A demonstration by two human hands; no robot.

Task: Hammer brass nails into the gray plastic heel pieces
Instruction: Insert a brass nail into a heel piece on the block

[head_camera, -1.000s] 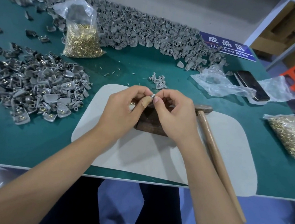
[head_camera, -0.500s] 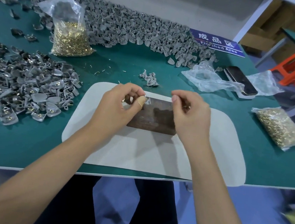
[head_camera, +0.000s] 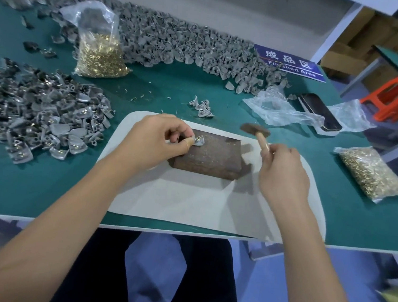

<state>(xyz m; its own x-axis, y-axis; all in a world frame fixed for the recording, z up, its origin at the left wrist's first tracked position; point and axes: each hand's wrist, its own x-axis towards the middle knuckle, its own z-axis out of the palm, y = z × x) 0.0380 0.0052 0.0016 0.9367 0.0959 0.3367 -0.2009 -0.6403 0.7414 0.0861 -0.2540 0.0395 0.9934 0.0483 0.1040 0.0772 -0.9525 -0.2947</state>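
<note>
Reaching in from the lower left, the left forearm runs up across the table edge and ends with the left hand (head_camera: 155, 141) curled knuckles-up over the near-left corner of the dark block (head_camera: 211, 156). Its thumb and bent fingers pinch a gray heel piece (head_camera: 199, 141) and hold it down on the block's top face, a glint of brass showing in the piece. The right forearm comes up from the lower right; the right hand (head_camera: 283, 171) is wrapped around the wooden handle of the hammer (head_camera: 259, 135), back of the hand toward the camera, wrist cocked so the handle tilts up and away. The hammer's dark head is blurred and hangs above the far right corner of the block, clear of the heel piece. The block sits on a pale mat (head_camera: 187, 199) on the green table (head_camera: 27, 186). Left of the mat lies a heap of gray heel pieces (head_camera: 40, 115); a longer bank of them (head_camera: 180, 44) runs along the far side. One bag of brass nails (head_camera: 100, 52) stands at the far left, and another (head_camera: 370, 174) lies to the right of the mat.
</note>
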